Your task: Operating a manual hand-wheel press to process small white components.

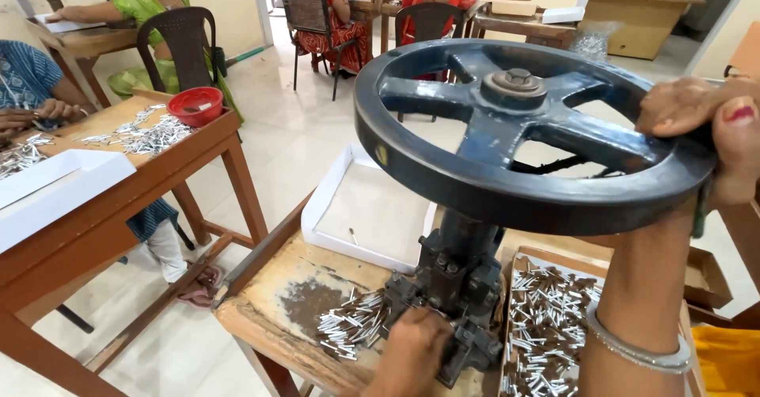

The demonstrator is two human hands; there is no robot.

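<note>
Head view, single camera. My right hand (697, 128) is clamped on the rim of the dark blue handwheel (522, 136), fingers curled over the top edge at the far right. My left hand (412, 341) sits low at the base of the hand press (455, 286), closed near the die; whether it pinches a piece I cannot tell, since the fingertips are hidden.

Step in hand, as I judge it: feeding the press with the left while the right works the wheel. The next move would call for the left fingers to be clear of the die before the wheel turns.

Short metal tubes (352, 326) lie heaped on the tabletop (277, 286) just left of the press; more fill a box (546, 318) to its right. A white tray (372, 207) lies behind.

Room: the wheel overhangs the tabletop's near edge. A floor gap separates me from the neighbouring table (158, 175), with its red bowl (195, 106).
</note>
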